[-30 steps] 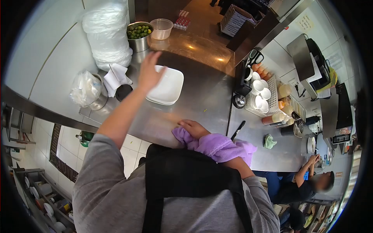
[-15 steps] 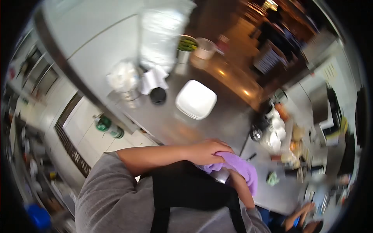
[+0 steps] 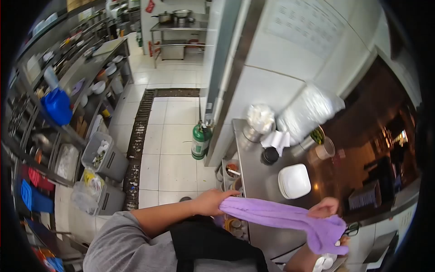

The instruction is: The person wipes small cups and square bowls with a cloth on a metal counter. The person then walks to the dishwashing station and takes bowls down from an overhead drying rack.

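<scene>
A purple cloth (image 3: 267, 213) is stretched sideways in front of my black apron. My left hand (image 3: 214, 202) is closed round its left end. The fingers of my right hand (image 3: 324, 207) curl at the cloth's upper edge, while its loose end bunches and hangs over my right wrist. Beyond the cloth, a stack of white square dishes (image 3: 294, 181) rests on the steel counter (image 3: 260, 183).
Along the counter are a black lid (image 3: 270, 156), white folded paper (image 3: 277, 141), a bagged metal container (image 3: 259, 120) and a clear tub (image 3: 324, 148). A green cylinder (image 3: 200, 141) stands on the tiled floor. Grey bins (image 3: 106, 158) and loaded shelves line the left.
The view has swung left toward the kitchen aisle. My left hand reached back from near the dishes and took hold of the cloth, which now spans both hands after lying over my right forearm.
</scene>
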`<state>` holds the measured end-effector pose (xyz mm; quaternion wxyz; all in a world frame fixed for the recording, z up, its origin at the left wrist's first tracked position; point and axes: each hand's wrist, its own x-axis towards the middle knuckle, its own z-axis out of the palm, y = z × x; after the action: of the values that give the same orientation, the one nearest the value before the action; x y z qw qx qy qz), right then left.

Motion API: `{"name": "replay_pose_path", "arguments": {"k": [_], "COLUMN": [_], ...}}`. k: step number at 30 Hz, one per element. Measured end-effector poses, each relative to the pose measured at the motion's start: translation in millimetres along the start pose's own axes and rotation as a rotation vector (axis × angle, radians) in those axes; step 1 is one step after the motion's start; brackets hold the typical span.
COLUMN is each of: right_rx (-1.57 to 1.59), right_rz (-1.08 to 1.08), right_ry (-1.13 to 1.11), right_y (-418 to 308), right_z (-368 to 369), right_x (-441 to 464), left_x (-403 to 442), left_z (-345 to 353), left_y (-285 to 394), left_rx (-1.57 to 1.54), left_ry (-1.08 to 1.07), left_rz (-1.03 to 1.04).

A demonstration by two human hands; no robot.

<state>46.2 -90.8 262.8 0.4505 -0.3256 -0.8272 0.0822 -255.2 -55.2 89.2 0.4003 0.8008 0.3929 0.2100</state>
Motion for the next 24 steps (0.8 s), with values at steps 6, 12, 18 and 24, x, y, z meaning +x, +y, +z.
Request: {"name": "replay_pose_path", "arguments": {"k": [6,12,18,24], "right_rx": [-1.129,-0.256,0.681,0.9], "right_rz": [0.359,-0.005,0.113,0.697], "right_ry": [0.252,0.091,-0.374,-0.799], "right_y": [6,-31,-23,56], "right_z": [-10,102,221,366], "right_x": [63,173,265,303], "left_x": [-61,-91,-118,-131], "left_z": [-69,-180,-273,-331], "left_y": [-43,-60,-151,-269], "left_rx": [-0.079,-0.133,0.019,0.044], "left_ry": [0.112,0.15,0.218,0.319], "left_rz": [0.11,0.461,0.321,0.004]}}
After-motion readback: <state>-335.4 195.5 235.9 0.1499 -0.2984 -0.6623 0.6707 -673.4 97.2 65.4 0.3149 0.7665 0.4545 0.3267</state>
